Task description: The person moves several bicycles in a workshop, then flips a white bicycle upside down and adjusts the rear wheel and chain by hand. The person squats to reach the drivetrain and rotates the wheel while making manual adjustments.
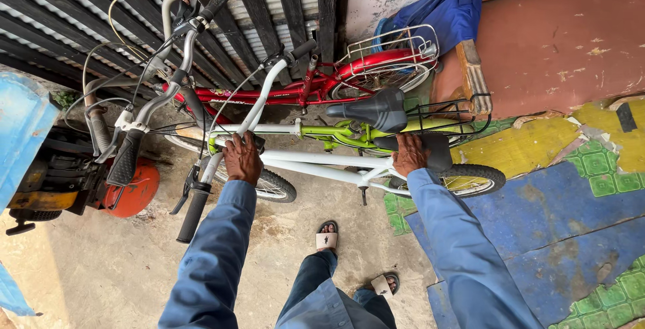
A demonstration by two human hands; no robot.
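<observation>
Fingers [236, 149] around white handlebar [250, 115], right hand [408, 155] on saddle [430, 151].

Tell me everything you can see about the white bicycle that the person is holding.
The white bicycle has a slim white frame, seemingly painted metal, a black saddle, black handlebar grips, a brake lever and knobbly black tyres. It stands on the concrete floor, nearest the person, beside a green bicycle and a red bicycle. The left hand grips its handlebar; the right hand rests on its saddle.
</observation>
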